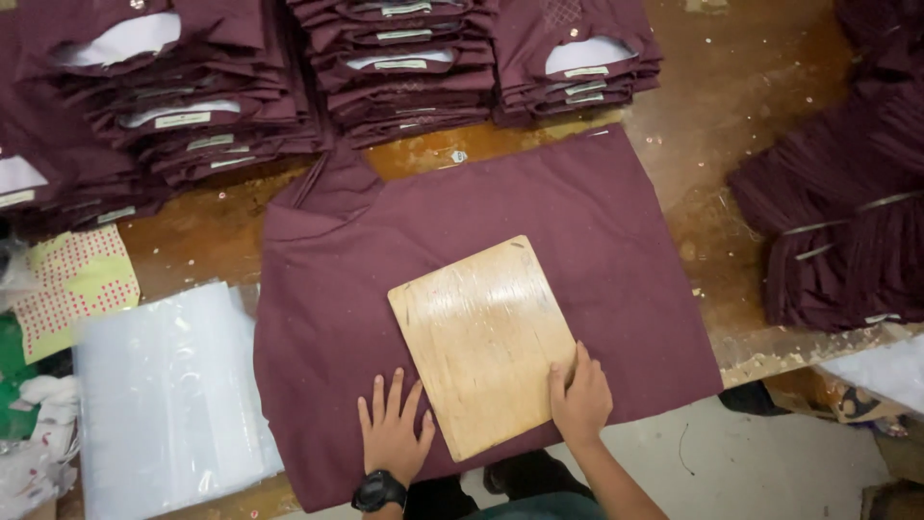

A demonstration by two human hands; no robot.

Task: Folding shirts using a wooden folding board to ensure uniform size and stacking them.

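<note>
A maroon garment (597, 241) lies spread flat on the wooden worktop (741, 87), its lower hem reaching the near edge. A wooden folding board (481, 342) sits tilted on the cloth's near middle. The left hand (393, 433), watch (377, 491) on its wrist, presses flat on the fabric just beside the board's near-left corner, fingers spread apart and gripping nothing. The right hand (580, 400) rests its fingers on the board's near-right edge, steadying it, not clamped. This looks like the board-placing step; squaring the board to the garment seems called for before any fold. Folded maroon stacks (404, 67) line the far edge.
</note>
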